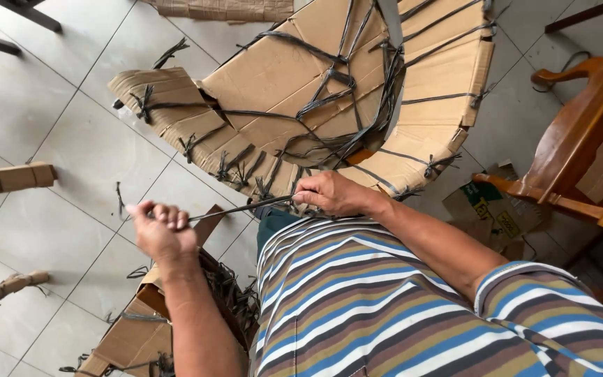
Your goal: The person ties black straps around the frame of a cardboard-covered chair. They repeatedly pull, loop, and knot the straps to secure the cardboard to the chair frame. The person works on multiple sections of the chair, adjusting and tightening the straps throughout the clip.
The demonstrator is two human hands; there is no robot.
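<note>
Floor of pale square tiles (57,126), grey grout lines running diagonally. On it, ahead of the person, a large curved piece wrapped in brown corrugated cardboard (280,77), bound all over with dark flat plastic straps (329,84) knotted at many points, loose ends sticking up along the near edge. Right: a brown polished wooden chair (587,139) with a cardboard patch on it, flattened printed boxes just below its arm. Lower left: an open cardboard box (134,335) with dark strap offcuts in it. Far left: two cardboard-wrapped legs (8,180). Person's striped shirt (385,300) fills the lower right.

One thin dark strap length (239,207) runs taut between the two hands, just in front of the wrapped piece's near edge. Left hand (162,227): grip pressed together into a fist around the strap's left end, short tail poking out past it. Right hand (329,194): grip pinching the strap's other end between thumb and fingertips, close against the cardboard edge.
</note>
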